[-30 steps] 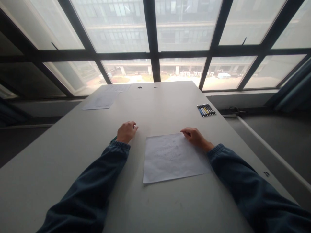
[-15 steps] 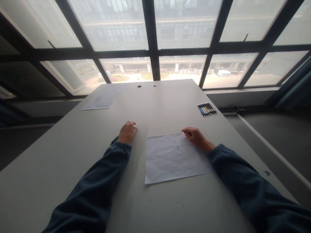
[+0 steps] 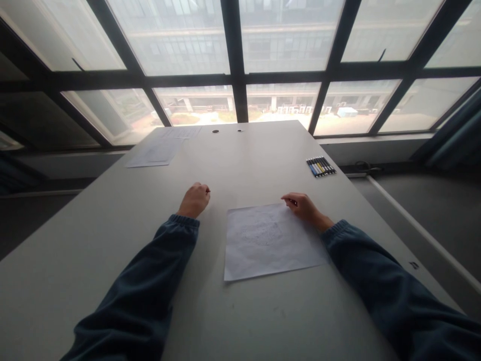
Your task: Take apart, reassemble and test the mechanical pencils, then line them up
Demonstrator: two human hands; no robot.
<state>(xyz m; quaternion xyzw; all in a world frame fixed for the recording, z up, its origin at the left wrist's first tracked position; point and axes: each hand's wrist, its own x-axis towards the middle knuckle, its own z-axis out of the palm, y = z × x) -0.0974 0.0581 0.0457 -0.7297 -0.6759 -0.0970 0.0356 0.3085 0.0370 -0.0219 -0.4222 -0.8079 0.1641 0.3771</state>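
Note:
A white sheet of paper [image 3: 263, 255] with faint markings, slightly wrinkled, lies on the white table [image 3: 240, 321] in front of me. At its upper right corner is my right hand [image 3: 300, 205], fingers curled in and pressed together near the paper's edge. Whatever those fingers hold, if anything, is too small to make out. My left hand [image 3: 194, 199] is closed, knuckles up, over the bare tabletop left of the sheet. Its curled fingers hide what may be inside. Both forearms wear dark blue sleeves.
A row of several pens or markers [image 3: 321, 167] lies side by side near the right table edge. More printed sheets [image 3: 156, 150] rest at the far left. Two round holes pierce the far tabletop. Large windows [image 3: 281, 40] stand beyond the table.
My left hand has curled its fingers in further and shifted slightly. A green thing beside its wrist is no longer visible. My right hand and the paper stay nearly the same.

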